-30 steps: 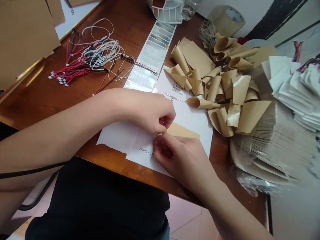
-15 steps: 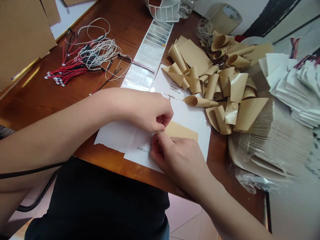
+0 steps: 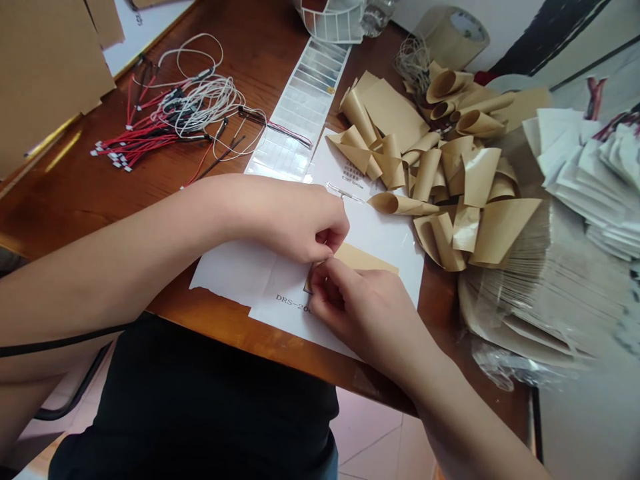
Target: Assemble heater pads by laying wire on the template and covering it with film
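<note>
My left hand [image 3: 310, 220] is bent over the white sheet [image 3: 235, 273], its thumb and fingers closed in a pinch. Just below it, my right hand [image 3: 360, 297] is also closed, fingertips nearly meeting those of the left. What the fingertips hold is hidden. Partly under both hands lies a tan paper piece [image 3: 367, 259], flat on the white sheet. A small dark-edged corner shows left of my right fingers, beside the printed letters "DRS". A thin clear strip [image 3: 345, 193] lies beyond my left knuckles.
Curled brown papers [image 3: 425, 167] heap at the right, beside a bagged stack of brown sheets [image 3: 520, 293] and white packets [image 3: 590, 173]. Red and white wires [image 3: 195, 110] lie at the left. A label strip [image 3: 305, 100] runs toward the back; a tape roll [image 3: 457, 37] stands there.
My right hand has shifted slightly up and right, uncovering more of the printed letters and a dark-edged corner. My left hand stays nearly in place, still pinched.
</note>
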`<state>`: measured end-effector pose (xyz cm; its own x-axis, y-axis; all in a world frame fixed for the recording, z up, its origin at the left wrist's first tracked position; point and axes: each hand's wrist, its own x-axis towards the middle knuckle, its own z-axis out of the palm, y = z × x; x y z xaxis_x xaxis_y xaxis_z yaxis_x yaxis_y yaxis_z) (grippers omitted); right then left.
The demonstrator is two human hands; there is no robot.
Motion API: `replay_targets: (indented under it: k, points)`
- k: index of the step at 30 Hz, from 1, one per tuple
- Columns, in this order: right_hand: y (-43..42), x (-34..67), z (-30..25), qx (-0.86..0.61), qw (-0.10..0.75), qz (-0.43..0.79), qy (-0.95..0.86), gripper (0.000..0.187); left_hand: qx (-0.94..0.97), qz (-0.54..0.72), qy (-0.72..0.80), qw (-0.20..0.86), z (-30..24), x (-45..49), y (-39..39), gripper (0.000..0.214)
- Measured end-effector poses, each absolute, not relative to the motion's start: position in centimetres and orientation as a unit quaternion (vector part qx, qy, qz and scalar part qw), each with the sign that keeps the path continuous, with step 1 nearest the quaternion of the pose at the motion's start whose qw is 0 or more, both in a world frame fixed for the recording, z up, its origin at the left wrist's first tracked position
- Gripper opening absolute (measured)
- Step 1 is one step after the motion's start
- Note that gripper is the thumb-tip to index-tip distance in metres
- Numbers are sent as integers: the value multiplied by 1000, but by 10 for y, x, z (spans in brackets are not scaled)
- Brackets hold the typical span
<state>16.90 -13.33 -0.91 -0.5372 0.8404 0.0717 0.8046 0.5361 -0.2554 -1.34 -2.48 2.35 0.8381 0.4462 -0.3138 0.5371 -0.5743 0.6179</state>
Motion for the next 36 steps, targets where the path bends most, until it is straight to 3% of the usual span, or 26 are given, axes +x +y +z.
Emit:
replay_targets:
  k: [7,19,28,36]
  points:
    - [-137,167,-5,-473,102,150,-862,10,885,-54,272,373,23,-14,-24,23]
    - [-141,164,-8,-469,96,86,-874,17,888,-57,272,367,25,-13,-25,16]
    - [-148,160,-6,-448,64,-39,-891,18,890,-44,271,364,22,-14,-25,15]
    - [-143,160,-10,-458,40,-25,-888,20,891,-58,275,357,23,-12,-24,19]
